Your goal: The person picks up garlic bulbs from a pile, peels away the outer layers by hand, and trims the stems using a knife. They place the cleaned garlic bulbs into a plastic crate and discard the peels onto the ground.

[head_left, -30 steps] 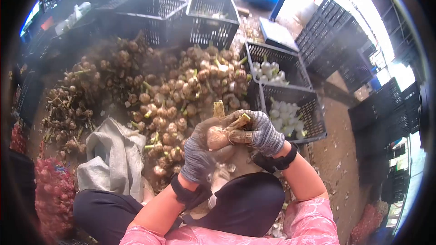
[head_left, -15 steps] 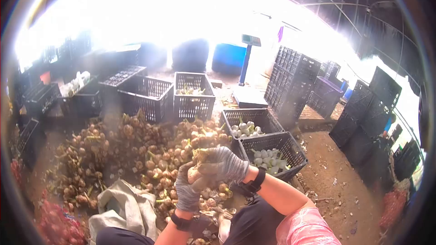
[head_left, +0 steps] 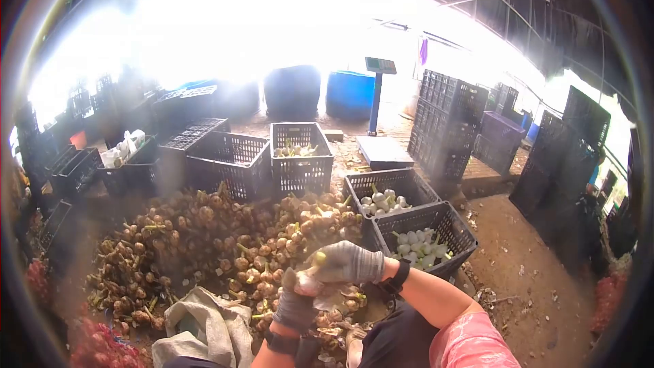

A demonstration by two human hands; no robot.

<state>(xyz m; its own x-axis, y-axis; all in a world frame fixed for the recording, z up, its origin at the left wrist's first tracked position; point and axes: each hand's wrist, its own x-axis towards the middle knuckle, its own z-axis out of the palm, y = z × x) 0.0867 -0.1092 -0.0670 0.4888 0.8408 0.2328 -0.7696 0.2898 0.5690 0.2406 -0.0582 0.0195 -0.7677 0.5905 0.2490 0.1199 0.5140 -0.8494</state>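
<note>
In front of me both gloved hands meet at a garlic bulb, pale pinkish-white with a greenish stem end. My left hand, in a grey glove, has its fingers closed around the bulb from below. From the right, my right hand is closed at the stem end, its fingers partly hidden. Beneath and beyond them spreads a heap of brown, unpeeled garlic with stems attached. Loose peelings lie near my feet.
Just right of my hands stand a near crate and a farther crate, both with white garlic. More black crates are stacked behind. A platform scale stands ahead. A pale sack and red net bag lie left.
The view has shifted, so the surroundings sit lower and further right. My right hand has turned over the bulb, and its pale surface now shows between my hands.
</note>
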